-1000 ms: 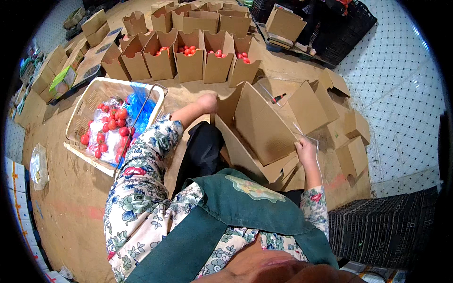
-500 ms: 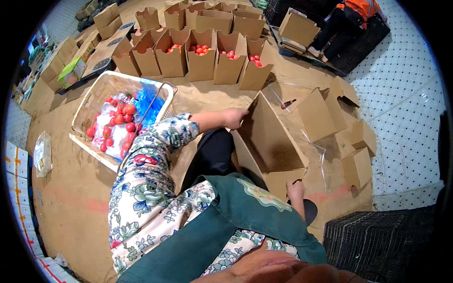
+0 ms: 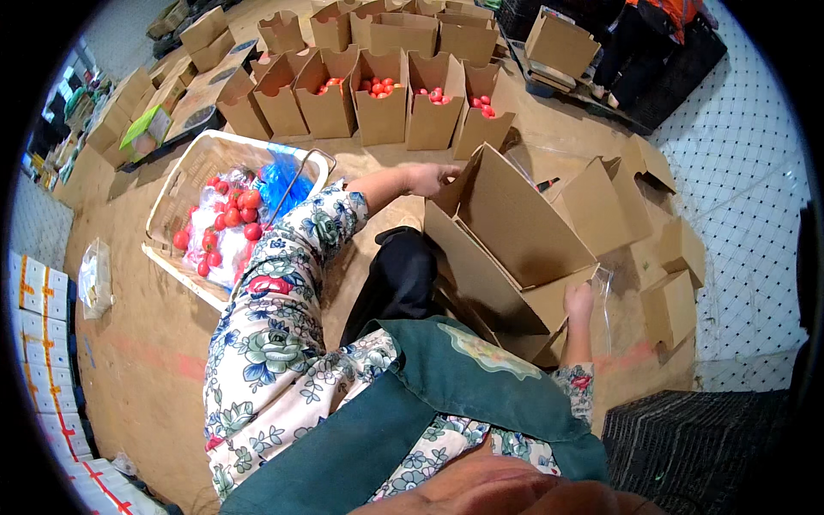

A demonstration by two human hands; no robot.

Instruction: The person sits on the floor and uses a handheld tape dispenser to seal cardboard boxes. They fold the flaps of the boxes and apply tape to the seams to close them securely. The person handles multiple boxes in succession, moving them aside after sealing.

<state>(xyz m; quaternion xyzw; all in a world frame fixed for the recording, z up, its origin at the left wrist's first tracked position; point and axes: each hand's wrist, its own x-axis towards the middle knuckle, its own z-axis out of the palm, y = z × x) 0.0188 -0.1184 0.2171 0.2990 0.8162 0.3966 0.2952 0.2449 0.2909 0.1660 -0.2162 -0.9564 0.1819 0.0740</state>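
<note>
A brown cardboard box (image 3: 522,225), partly unfolded and tilted, stands in front of me between my hands. My left hand (image 3: 432,178) is closed on its far left end, at the edge of the upright panels. At the near right corner my right hand (image 3: 578,300) grips the box's end panel, fingers curled over the edge and partly hidden. Inside, a lengthwise fold or second panel is visible. To the left stands a cream plastic basket (image 3: 156,206) holding tomatoes (image 3: 233,215), clear plastic and a blue bag (image 3: 285,187).
Beyond the box is a row of open cartons (image 3: 382,116), several with tomatoes inside. Empty cartons (image 3: 671,309) lie to the right, near a red-and-black tool (image 3: 547,184). Black crates (image 3: 687,446) stand at the lower right. Another person (image 3: 639,43) is at the far right.
The box has been raised and tilted, showing more of its near side panel. My right hand moved up and rightward with its near end. The whole view shifted slightly.
</note>
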